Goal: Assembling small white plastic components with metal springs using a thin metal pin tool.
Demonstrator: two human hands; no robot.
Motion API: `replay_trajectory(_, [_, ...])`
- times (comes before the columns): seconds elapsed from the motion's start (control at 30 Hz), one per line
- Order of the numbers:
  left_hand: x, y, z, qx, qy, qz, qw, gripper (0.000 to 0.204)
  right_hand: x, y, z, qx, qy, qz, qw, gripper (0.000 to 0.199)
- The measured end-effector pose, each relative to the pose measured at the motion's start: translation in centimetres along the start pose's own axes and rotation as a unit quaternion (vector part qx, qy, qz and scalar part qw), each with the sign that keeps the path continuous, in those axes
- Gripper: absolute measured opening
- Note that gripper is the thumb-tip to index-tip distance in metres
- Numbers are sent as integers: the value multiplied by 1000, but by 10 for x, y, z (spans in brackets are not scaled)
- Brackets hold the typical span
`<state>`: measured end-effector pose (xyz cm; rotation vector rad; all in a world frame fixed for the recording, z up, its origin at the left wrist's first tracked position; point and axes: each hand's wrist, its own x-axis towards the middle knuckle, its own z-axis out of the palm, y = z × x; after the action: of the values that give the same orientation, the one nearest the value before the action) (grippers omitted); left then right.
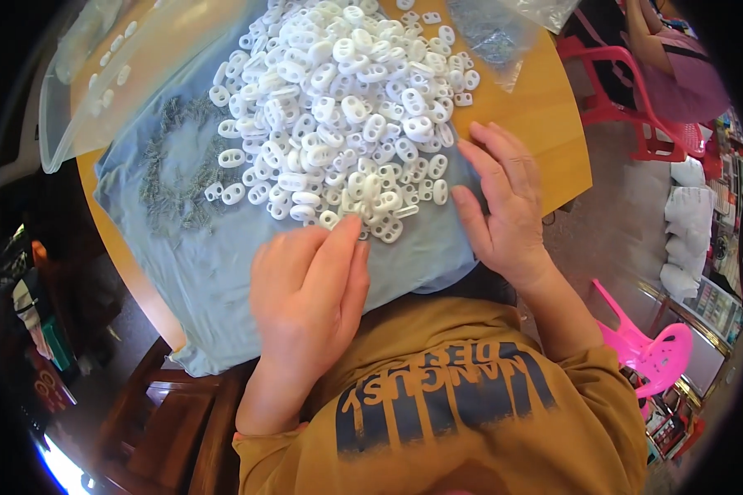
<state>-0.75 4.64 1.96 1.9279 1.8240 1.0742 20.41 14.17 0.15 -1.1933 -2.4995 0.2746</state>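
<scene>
**Two hands at a heap of white 2-hole plastic links on a cloth-covered worktop**

Far left, a clear plastic bag (99, 82) lies partly off the round wooden worktop (545, 115), a few white pieces inside it. Beside it, a loose ring of small grey metal parts (177, 165) rests on the pale blue cloth (206, 264); the cloth probably keeps small pieces from rolling or sliding off the wood. The left hand (305, 289) is curled, fingertips pinched at the near edge of the heap, apparently gripping 1 small piece; what exactly it holds is hidden by the fingers. The heap of white oval links (347, 107) fills the cloth's centre, within reach of both hands. Each link is an oval with 2 holes along its long axis; the links lie jumbled, long axes pointing every way, most flat, some on edge. The right hand (499, 206) lies flat and spread on the cloth, just beside the heap's right edge, gripping nothing, seemingly steadying the cloth. Upper right, a second clear bag (491, 37) of grey parts sits on the bare wood. Pink plastic chairs (652, 351) stand on the floor at right.
</scene>
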Motion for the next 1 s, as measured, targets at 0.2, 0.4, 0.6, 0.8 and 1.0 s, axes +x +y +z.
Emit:
replay_trajectory(0.2, [8, 1, 14, 95, -30, 16, 995, 25, -3, 2, -2, 23, 17, -7, 1000, 39])
replay_trajectory(0.4, [12, 6, 15, 105, -38, -1, 994, 21, -3, 5, -3, 33, 30, -14, 999, 38])
replay_trajectory(0.6, [14, 4, 16, 100, -37, 3, 994, 19, -3, 5, -4, 40, 35, -15, 999, 37])
replay_trajectory(0.8, [5, 14, 6, 3, -9, -83, 997, 13, -2, 3, -4, 51, 39, -13, 998, 34])
replay_trajectory(1.0, [1, 27, -22, -531, -25, -318, 785, 12, -4, 5, -3, 131, 111, -67, 983, 26])
